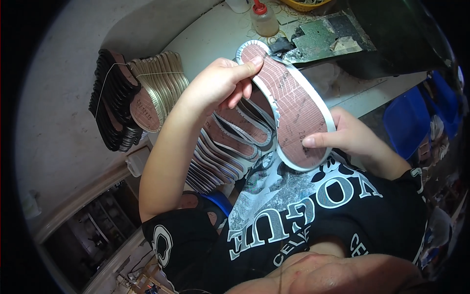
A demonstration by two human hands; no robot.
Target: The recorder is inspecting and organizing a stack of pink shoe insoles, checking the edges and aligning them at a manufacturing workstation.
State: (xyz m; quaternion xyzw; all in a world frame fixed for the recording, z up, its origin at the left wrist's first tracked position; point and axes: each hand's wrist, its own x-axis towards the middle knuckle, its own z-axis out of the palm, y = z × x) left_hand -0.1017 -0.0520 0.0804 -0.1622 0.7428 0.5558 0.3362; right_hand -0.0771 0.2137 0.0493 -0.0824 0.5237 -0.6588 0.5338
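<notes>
Black shirt (pixel 391 210) nearest. Right hand (pixel 345 131) pinches wide end of pink sole (pixel 299 108), thumb on top. Sole has white rim, is held up in front of shirt, tilted. Left hand (pixel 230 81) pinches narrow end, thumb on top too. Hands apart, both on sole. Row of soles (pixel 215 161) near left arm. Tied black bundle (pixel 107 98) and gold bundle (pixel 164 68) by wall (pixel 63 108). Green plate (pixel 316 39) just past narrow end. Red-topped bottle (pixel 265 23) farther, on pale table (pixel 210 41).
</notes>
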